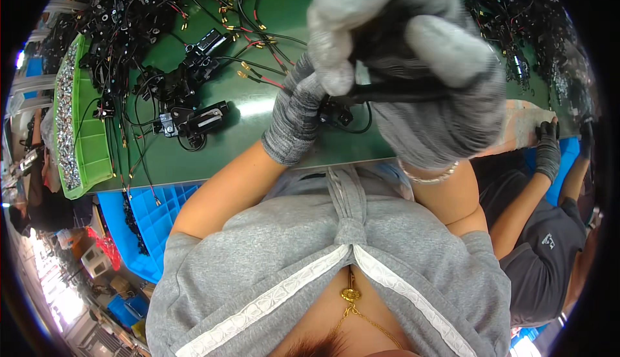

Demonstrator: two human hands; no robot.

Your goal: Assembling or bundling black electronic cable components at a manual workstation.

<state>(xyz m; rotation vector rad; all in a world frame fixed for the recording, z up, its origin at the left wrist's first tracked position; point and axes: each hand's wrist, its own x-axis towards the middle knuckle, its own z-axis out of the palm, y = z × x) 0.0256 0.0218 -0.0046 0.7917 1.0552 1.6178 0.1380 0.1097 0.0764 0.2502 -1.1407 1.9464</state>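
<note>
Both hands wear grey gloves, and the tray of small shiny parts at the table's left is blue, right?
The tray at the left is green, not blue, as the head view shows; the left hand and right hand do wear grey gloves.

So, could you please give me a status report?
Right hand raised, blurred; left hand alongside, partly hidden; grips unclear. Black part between them, mostly covered. Wired assemblies on green table.

Assembly workshop. Evidence: green tabletop (171,163) heaped with black wired parts (126,8), green bin (97,153) of small shiny pieces (66,112), blue plastic crate (152,218) below, gloved co-worker (541,266) at right, assorted clutter (97,261) far left.
</note>
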